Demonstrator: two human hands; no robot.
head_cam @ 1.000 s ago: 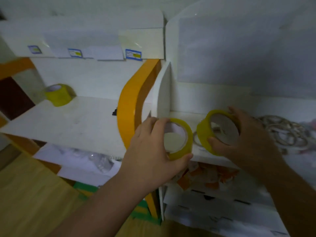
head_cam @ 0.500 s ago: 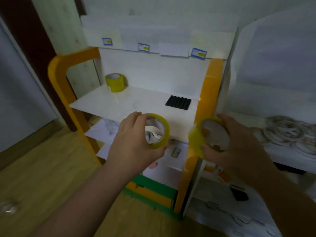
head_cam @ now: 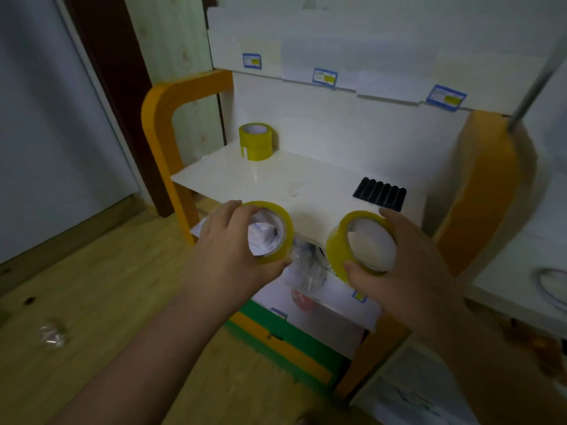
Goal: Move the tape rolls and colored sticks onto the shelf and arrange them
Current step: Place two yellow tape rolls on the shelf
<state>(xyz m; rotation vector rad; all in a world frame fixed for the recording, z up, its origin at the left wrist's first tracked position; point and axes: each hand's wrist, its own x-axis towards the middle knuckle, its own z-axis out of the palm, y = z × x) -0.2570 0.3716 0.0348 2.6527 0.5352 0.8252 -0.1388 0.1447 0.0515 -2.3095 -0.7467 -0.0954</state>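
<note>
My left hand [head_cam: 228, 253] grips a yellow tape roll [head_cam: 283, 225] by its rim, just in front of the white shelf board [head_cam: 245, 179] with orange side frames. My right hand [head_cam: 408, 271] holds a second yellow tape roll [head_cam: 336, 246] the same way, at the shelf's front edge. Both rolls are in the air, their holes facing me. A third yellow tape roll [head_cam: 256, 142] stands upright at the back left of the shelf. No colored sticks are in view.
A black ribbed block [head_cam: 379, 194] lies at the right of the shelf board. Lower shelves hold paper and plastic bags [head_cam: 306, 268]. A white unit [head_cam: 521, 271] with a white ring stands to the right. Wooden floor [head_cam: 92, 286] with a crumpled wrapper lies on the left.
I have carried both rolls from the white unit on the right over to the orange-framed shelf. Both hands keep the same hold and now hover at its front edge.
</note>
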